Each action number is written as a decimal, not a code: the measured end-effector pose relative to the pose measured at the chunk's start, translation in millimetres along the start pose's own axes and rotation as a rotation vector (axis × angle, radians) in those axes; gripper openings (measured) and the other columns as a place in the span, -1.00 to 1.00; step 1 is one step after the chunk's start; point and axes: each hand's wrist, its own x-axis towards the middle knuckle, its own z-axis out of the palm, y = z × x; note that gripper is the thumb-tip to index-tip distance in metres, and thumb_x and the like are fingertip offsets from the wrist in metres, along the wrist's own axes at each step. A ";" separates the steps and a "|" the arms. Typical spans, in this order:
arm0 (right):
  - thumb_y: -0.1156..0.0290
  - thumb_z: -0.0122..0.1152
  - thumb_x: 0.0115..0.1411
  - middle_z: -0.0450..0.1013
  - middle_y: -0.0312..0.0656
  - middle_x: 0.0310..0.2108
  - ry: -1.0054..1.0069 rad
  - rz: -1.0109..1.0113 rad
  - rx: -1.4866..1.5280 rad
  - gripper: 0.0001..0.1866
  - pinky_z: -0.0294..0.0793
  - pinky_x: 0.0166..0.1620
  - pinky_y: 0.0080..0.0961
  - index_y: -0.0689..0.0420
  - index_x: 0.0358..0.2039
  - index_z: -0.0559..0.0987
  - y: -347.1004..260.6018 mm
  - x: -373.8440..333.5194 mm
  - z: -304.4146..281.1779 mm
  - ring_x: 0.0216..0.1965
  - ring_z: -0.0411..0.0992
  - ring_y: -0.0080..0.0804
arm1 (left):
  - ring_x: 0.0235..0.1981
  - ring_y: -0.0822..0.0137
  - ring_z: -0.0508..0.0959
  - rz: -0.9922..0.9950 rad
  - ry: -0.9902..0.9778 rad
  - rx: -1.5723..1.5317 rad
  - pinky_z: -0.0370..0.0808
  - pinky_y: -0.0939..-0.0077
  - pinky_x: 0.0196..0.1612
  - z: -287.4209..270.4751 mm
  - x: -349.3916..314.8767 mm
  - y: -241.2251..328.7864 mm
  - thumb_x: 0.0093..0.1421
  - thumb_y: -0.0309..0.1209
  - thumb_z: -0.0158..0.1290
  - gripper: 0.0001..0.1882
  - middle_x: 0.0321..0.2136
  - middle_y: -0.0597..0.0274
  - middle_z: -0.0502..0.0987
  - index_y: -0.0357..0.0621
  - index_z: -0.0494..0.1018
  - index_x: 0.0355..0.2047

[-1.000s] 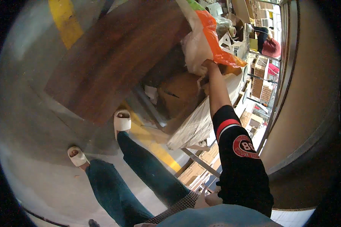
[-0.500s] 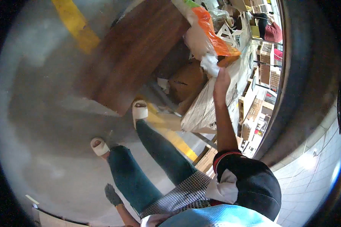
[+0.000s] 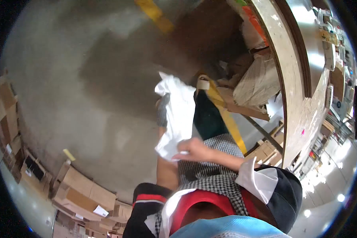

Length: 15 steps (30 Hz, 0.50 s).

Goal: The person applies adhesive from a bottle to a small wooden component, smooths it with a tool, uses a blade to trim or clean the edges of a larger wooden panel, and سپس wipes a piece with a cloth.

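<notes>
A crumpled white cloth (image 3: 179, 105) hangs stretched out in front of my body, between my two hands. My right hand (image 3: 195, 150), bare, pinches its lower end with fingers closed. Along the cloth's left side is my left hand (image 3: 163, 109) in a grey glove, gripping the upper part. Its fingers are partly hidden behind the fabric.
At right stands a workbench (image 3: 285, 75) with a pale edge. Beneath it lie a wrinkled beige sack (image 3: 260, 81) and an orange-and-white bag (image 3: 254, 29). Cardboard boxes (image 3: 81, 190) are stacked at lower left. A yellow line (image 3: 230, 123) crosses the floor.
My right hand has come back from the bags at upper right, bringing the white cloth before my body. My left hand has risen from my side to the cloth. The view has turned.
</notes>
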 end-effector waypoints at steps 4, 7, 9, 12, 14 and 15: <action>0.25 0.41 0.13 0.54 -0.11 -0.47 0.218 0.114 -0.113 -0.77 0.48 -0.37 -0.33 0.17 -0.36 0.66 2.0 -71.1 -4.1 -0.49 0.50 -0.27 | 0.02 0.12 0.52 -0.105 0.086 -0.357 0.46 0.24 0.14 0.8 -6.1 64.9 0.23 -0.34 0.14 -0.49 -0.01 0.02 0.51 -0.30 0.37 0.14; 0.28 0.50 0.01 0.46 -0.13 -0.45 0.460 0.345 -0.087 -0.64 0.45 -0.31 -0.40 0.20 -0.39 0.47 32.3 -127.8 -64.1 -0.41 0.44 -0.27 | 0.03 0.09 0.52 -0.182 0.118 -0.468 0.46 0.21 0.15 30.2 -24.4 58.7 0.20 -0.34 0.17 -0.45 0.00 -0.02 0.51 -0.31 0.36 0.15; 0.35 0.56 -0.04 0.41 -0.19 -0.04 0.765 0.045 0.061 -0.39 0.44 0.04 -0.43 0.14 0.00 0.43 49.3 -150.6 -70.3 -0.02 0.43 -0.33 | 0.07 0.06 0.51 -0.249 -0.032 -0.618 0.45 0.18 0.19 59.2 -52.2 52.0 0.23 -0.36 0.12 -0.46 0.04 -0.03 0.50 -0.32 0.33 0.19; 0.33 0.56 -0.07 0.09 -0.05 0.38 0.829 -0.108 0.254 0.06 0.33 0.23 -0.20 0.14 0.38 0.13 38.4 -166.1 -75.6 0.31 0.21 -0.22 | 0.15 0.00 0.45 -0.258 -0.202 -0.401 0.41 0.15 0.25 126.5 -90.1 19.9 0.25 -0.45 0.05 -0.44 0.15 -0.04 0.45 -0.27 0.28 0.26; 0.41 0.42 0.07 0.22 -0.01 0.33 0.918 -0.138 0.048 -0.20 0.38 0.18 -0.33 0.22 0.31 0.28 76.7 -184.7 -75.7 0.25 0.30 -0.29 | 0.11 0.09 0.49 0.322 -0.295 0.593 0.44 0.26 0.18 157.5 -104.0 -31.2 0.25 -0.48 0.05 -0.46 0.10 0.04 0.50 -0.24 0.30 0.26; 0.46 0.31 0.12 0.38 -0.05 0.13 0.964 -0.076 0.474 -0.39 0.44 0.09 -0.40 0.24 0.20 0.39 99.2 -206.0 -90.7 0.10 0.40 -0.34 | 0.06 0.19 0.51 0.454 -0.358 0.694 0.45 0.32 0.11 188.3 -107.5 -8.1 0.29 -0.49 0.02 -0.53 0.06 0.10 0.52 -0.24 0.34 0.21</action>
